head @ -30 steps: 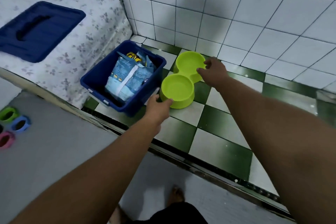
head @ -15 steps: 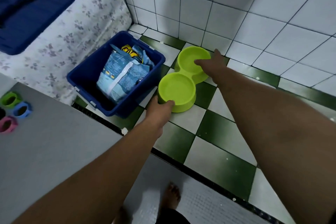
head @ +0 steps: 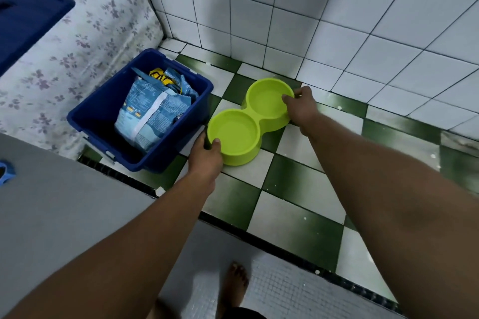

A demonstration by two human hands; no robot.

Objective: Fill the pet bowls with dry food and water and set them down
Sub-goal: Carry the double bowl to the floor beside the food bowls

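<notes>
**Both hands on the double bowl, floor corner**

Counts: one double bowl, lime green, one moulded piece with two round wells. One blue bin. One bag of pet food. One blue lid. One blue ring, cut off at the left edge. Two hands and one bare foot.

Containers: both wells of the double bowl show only bare green plastic. The bin is open-topped and holds the bag, pale blue with a white stripe and a yellow patch at the top, standing upright with a crumpled mouth. Whether the bag is open cannot be told.

The double bowl lies on the green-and-white checkered floor, near the white tiled wall and just beside the bin's right side. Whether it is lifted off the tiles cannot be told.

Hands are well apart, one at each end of the bowl. The left hand grips the near well, thumb over the rim, fingers down the outer wall. The right hand grips the far well's rim, thumb tip on the edge.

The lid lies on the bed, on a floral sheet, left of the bin.
</notes>
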